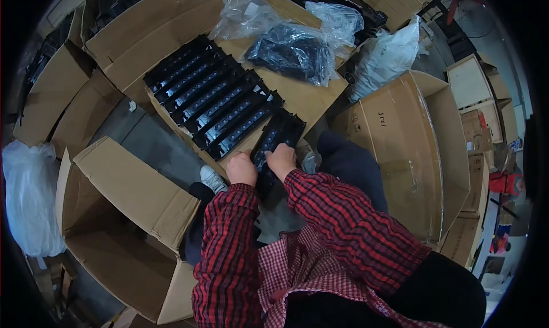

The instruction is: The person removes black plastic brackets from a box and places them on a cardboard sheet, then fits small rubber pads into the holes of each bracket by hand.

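A long black plastic strip with a row of round, lens-like parts [283, 129] lies at an angle over the near edge of the wooden board, its lower end reaching toward my body. My left hand [241, 169] is closed at the strip's left side, fingers curled against it. On the strip's right side, my right hand [281, 160] grips it, with thumb and fingers pressed on its upper face. Several similar black strips [214, 96] lie in a parallel row on the board, just beyond my hands. The undersides of my fingers are hidden.
The board [309, 102] also bears a clear bag of black parts [293, 55] and a crumpled clear bag [243, 12]. Open cardboard boxes stand left [137, 191] and right [394, 151]. A white sack [389, 56] sits behind the right box; a plastic bag [33, 196] is far left.
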The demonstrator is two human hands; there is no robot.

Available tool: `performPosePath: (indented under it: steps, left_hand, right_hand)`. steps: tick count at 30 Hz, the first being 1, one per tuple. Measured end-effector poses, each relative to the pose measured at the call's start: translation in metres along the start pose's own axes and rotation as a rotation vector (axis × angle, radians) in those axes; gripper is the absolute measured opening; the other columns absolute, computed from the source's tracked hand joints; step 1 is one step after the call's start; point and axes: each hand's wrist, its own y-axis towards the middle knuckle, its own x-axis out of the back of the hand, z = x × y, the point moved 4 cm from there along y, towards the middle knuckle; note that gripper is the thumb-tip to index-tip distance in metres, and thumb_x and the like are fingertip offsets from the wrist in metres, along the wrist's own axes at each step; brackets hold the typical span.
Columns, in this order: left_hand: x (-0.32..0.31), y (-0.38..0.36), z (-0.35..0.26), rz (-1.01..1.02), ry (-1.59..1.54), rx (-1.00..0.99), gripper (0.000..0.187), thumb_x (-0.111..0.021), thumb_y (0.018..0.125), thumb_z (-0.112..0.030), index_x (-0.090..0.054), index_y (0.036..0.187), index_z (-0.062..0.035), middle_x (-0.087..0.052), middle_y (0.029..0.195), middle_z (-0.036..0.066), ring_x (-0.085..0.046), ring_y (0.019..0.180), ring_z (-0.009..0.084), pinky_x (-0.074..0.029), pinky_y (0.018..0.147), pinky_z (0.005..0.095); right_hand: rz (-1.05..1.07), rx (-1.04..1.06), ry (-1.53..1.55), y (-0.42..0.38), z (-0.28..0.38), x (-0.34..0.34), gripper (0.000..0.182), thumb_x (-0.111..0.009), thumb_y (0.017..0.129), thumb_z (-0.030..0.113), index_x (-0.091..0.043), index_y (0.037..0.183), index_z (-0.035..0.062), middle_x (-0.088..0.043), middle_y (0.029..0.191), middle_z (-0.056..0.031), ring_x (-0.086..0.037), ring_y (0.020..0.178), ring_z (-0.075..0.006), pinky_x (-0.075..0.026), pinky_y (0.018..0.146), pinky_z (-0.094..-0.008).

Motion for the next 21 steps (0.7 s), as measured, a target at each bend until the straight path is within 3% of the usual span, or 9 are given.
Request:
performPosePath:
  steps: [8, 11, 17, 21]
  left_hand:
    - [-0.007, 0.004, -0.009, 0.005, -0.129, -0.075, 0.025, -0.056, 0.072, -0.005, -0.068, 0.093, -0.0083, -0.064, 0.090, 0.017, -0.063, 0.087, 0.0346, -0.051, 0.077, 0.0428]
    - [-0.008, 0.007, -0.014, 0.141, -0.085, 0.080, 0.034, -0.059, 0.070, -0.004, -0.069, 0.102, -0.0083, -0.065, 0.096, 0.019, -0.061, 0.093, 0.0348, -0.048, 0.085, 0.0405]
    - [-0.005, 0.009, -0.022, 0.076, -0.089, 0.085, 0.033, -0.059, 0.070, -0.004, -0.069, 0.101, -0.0084, -0.065, 0.093, 0.019, -0.062, 0.089, 0.0357, -0.049, 0.082, 0.0423]
    - [-0.005, 0.009, -0.025, 0.140, -0.066, 0.053, 0.031, -0.058, 0.071, -0.004, -0.069, 0.100, -0.0072, -0.065, 0.093, 0.019, -0.062, 0.088, 0.0357, -0.049, 0.080, 0.0424]
  right_hand:
    - [-0.050, -0.021, -0.092, 0.023, -0.010, 0.003, 0.032, -0.059, 0.084, 0.026, -0.063, 0.098, -0.0022, -0.062, 0.103, -0.0261, -0.060, 0.098, -0.0397, -0.050, 0.083, -0.0436]
    - [-0.039, 0.023, -0.142, 0.033, -0.015, 0.001, 0.038, -0.057, 0.085, 0.031, -0.060, 0.103, -0.0022, -0.062, 0.103, -0.0265, -0.060, 0.098, -0.0402, -0.049, 0.084, -0.0448]
    - [-0.065, 0.064, -0.139, 0.042, -0.022, 0.006, 0.042, -0.059, 0.084, 0.034, -0.060, 0.101, -0.0040, -0.062, 0.101, -0.0283, -0.060, 0.098, -0.0408, -0.048, 0.085, -0.0447]
    - [-0.057, 0.060, -0.133, 0.043, -0.022, 0.008, 0.041, -0.060, 0.084, 0.031, -0.059, 0.101, -0.0058, -0.062, 0.099, -0.0284, -0.060, 0.096, -0.0412, -0.049, 0.084, -0.0450]
